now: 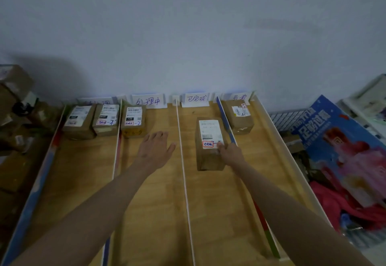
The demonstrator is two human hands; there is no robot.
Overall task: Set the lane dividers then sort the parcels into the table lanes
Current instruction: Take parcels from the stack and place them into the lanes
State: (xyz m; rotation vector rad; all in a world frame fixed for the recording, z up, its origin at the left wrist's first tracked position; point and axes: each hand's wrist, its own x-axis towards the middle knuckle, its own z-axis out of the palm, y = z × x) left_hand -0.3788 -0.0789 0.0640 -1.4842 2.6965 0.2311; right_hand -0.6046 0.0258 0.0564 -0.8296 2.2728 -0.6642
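Table (154, 203): wood top, far edge against the wall (188, 25); left and right edges each carry a raised board, left rail (35, 190) and right rail (292, 161).
Dividers: three run from far edge toward near edge, making 4 lanes. Div 1 (116, 155) white w/ red-blue side; div 2 (183, 171) thin white; div 3 (246, 171) blue at far end, red and green nearer.
Lane cards: stand along far edge. Card 2 (148, 101) and card 3 (195, 99) readable handwriting; card 1 (96, 100) and card 4 (240, 96) partly hidden or blurred.
Lane 1: box A (79, 122) and box B (107, 120) side by side, touching, at far end. Rest of lane bare wood to near edge.
Lane 2: box C (134, 120) at far end, tight to div 1. Wood open beside it toward div 2 and down to near edge.
Lane 3: box D (210, 143) about mid-lane, lying lengthwise, closer to div 3 than div 2. Open gap between it and card 3.
Lane 4: box E (239, 115) at far end, just beside div 3. Nearer part bare.
L hand (155, 146): fingers straight and spread, palm down over lane 2, just near of box C, not touching it; holds nothing. Contact w/ table: cannot tell.
R hand (228, 150): grips box D at its near right corner, thumb on top by the red-marked label, fingers down the right side against div 3.
Off left edge: stacked brown boxes (14, 98).
Off right edge: blue poster (338, 140), red cloth (342, 207).
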